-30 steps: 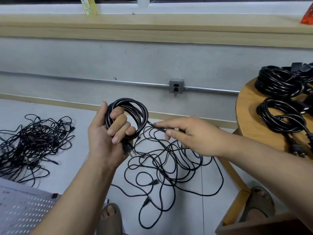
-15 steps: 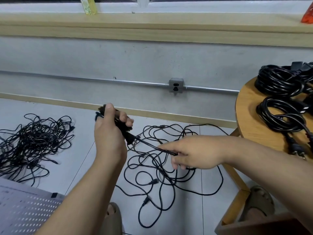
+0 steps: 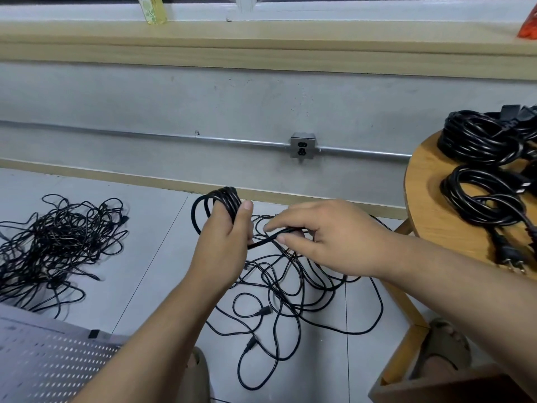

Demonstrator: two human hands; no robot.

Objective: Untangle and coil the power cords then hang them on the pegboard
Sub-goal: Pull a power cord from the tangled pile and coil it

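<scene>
My left hand (image 3: 225, 245) grips a black coil of power cord (image 3: 216, 203), whose loops stick out above my fingers. My right hand (image 3: 322, 237) pinches the free strand of that cord (image 3: 266, 242) just right of the coil. Under both hands a loose tangle of black cords (image 3: 284, 289) with several plugs lies on the grey floor. A second, denser tangle (image 3: 55, 239) lies at the left. The grey pegboard (image 3: 43, 362) lies flat at the bottom left.
A round wooden table (image 3: 430, 205) at the right carries coiled black cords (image 3: 479, 141). A wall outlet (image 3: 302, 145) on a metal conduit sits straight ahead. My sandalled feet (image 3: 441, 347) show at the bottom, beside a wooden table leg (image 3: 406, 306).
My right hand has swung the free strand down and back up to the coil. My left hand turned over and lowered slightly, so the coil now shows above its fingers.
</scene>
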